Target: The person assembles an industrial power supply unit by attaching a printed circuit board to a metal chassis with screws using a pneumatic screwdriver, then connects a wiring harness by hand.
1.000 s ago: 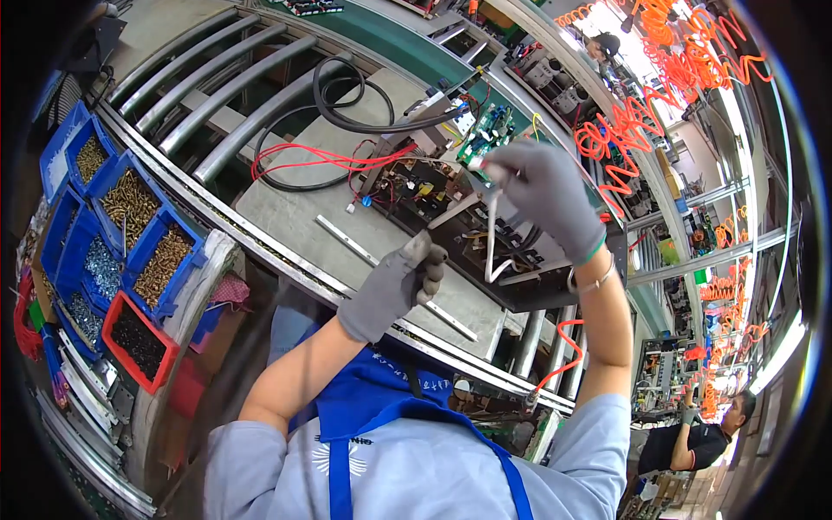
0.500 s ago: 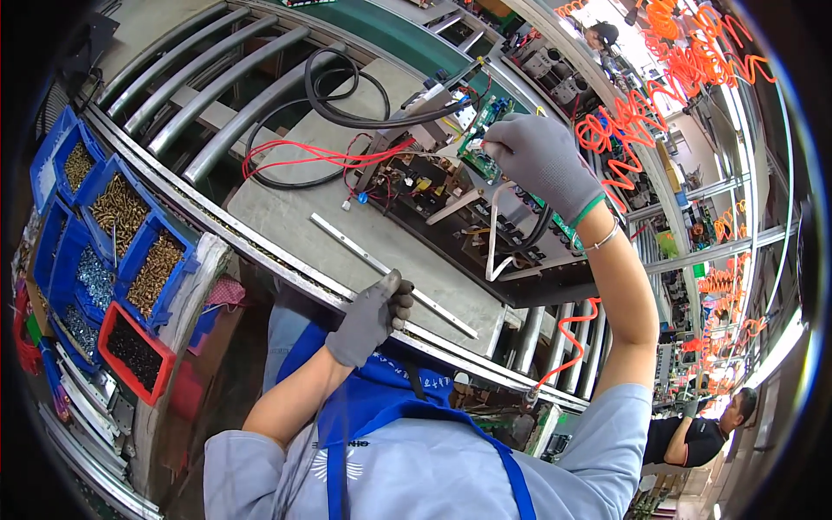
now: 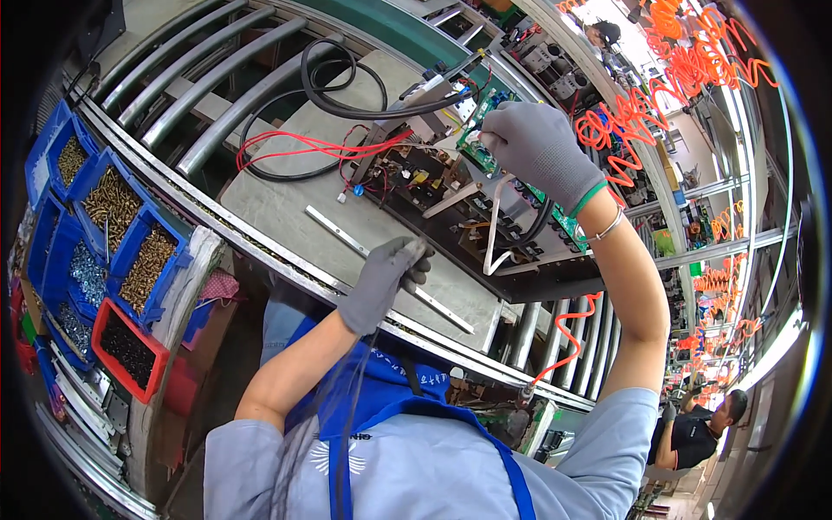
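My left hand [image 3: 387,279], in a grey work glove, is raised over a thin white metal strip [image 3: 347,238] lying on a grey board. Its fingers are curled with the tips together, and anything between them is too small to make out. My right hand [image 3: 544,154], also gloved, is closed at a green circuit board [image 3: 477,149] on an open black-framed electrical unit [image 3: 433,221]; what its fingertips grip is hidden. Red wires [image 3: 321,149], a thick black cable [image 3: 373,113] and a bent white cable [image 3: 496,230] come off the unit.
Blue bins [image 3: 126,247] of brass and silver screws and a red bin [image 3: 130,351] of black screws stand at the left. Metal rollers [image 3: 221,95] flank the grey board [image 3: 286,204]. Orange coiled hoses [image 3: 685,56] hang at the right, with another person [image 3: 693,433] beyond.
My left hand has lifted away from the strip and table edge, moving up and slightly right toward the unit. My right hand stays at the circuit board, shifted slightly.
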{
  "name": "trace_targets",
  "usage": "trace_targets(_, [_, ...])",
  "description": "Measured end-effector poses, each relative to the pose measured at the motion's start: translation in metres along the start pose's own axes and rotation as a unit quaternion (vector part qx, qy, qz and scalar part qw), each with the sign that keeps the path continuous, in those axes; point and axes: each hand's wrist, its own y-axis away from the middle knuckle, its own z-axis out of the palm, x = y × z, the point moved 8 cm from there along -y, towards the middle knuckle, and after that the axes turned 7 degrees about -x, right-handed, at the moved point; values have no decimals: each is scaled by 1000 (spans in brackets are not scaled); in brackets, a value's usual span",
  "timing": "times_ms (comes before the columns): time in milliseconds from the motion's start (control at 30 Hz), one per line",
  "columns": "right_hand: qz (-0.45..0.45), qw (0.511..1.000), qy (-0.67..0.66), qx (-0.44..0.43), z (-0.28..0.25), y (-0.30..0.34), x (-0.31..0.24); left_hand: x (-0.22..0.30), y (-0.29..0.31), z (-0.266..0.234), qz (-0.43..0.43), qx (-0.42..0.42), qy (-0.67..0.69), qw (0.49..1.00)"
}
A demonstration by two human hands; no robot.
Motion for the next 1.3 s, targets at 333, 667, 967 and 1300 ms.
trace_targets(333, [45,995,84,-38,19,-5,-10,107,-79,22,214,44,-182,959])
trace_targets(667, [11,998,41,48,26,9,-7,133,-84,52,116,160,-542,817])
trace_targets(967, [-12,996,84,-25,22,-3,-20,133,-90,45,156,135,-545,812])
trace_targets(1300, [190,899,-302,254,22,80,-29,161,-28,45,310,141,-621,706])
